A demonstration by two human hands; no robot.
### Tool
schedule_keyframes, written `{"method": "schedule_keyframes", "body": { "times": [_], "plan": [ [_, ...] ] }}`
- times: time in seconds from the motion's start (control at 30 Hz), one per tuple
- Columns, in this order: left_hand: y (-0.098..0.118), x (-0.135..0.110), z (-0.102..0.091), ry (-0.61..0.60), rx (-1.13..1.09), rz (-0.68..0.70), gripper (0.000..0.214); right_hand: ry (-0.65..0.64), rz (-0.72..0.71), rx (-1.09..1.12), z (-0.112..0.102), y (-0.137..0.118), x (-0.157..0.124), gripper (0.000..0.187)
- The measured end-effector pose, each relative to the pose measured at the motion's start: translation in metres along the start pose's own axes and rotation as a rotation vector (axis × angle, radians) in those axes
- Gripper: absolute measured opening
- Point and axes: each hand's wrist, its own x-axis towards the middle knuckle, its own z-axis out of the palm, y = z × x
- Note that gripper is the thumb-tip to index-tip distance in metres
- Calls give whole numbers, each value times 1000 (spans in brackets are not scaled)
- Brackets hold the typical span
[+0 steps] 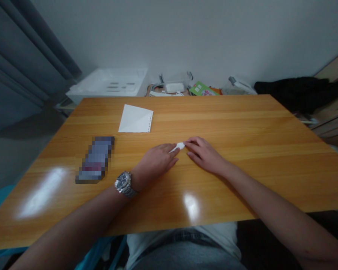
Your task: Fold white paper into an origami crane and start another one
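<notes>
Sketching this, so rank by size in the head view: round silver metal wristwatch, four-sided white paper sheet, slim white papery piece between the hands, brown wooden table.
Wooden table
Paper sheet
Wristwatch, nearer the camera
White piece, partly covered

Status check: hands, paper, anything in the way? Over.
Left hand on small white paper. Right hand at its right end, loosely open. Larger sheet and pixelated object lie apart from both hands.

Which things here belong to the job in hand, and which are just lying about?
Job in hand:
small white piece, probably paper, at the fingertips of left hand and right hand
perforated-edge paper sheet, perhaps; untouched

Lying about:
pixelated phone-like object
green booklet
</notes>
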Motion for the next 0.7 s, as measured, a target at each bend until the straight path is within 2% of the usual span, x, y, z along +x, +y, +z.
{"method": "schedule_keyframes", "body": {
  "times": [0.3,0.43,0.53,0.7],
  "plan": [
    [-3,0,12,23,-34,-7,46,-12,1,-48,2,3,1,50],
    [-3,1,13,6,-31,-1,50,-82,-39,-99,2,-2,1,54],
    [-3,1,14,-2,-15,2,52,-134,-12,-130,3,-4,0,59],
    [-4,-1,16,-21,30,44,53,-144,20,-144,8,-2,-2,61]
  ]
}}
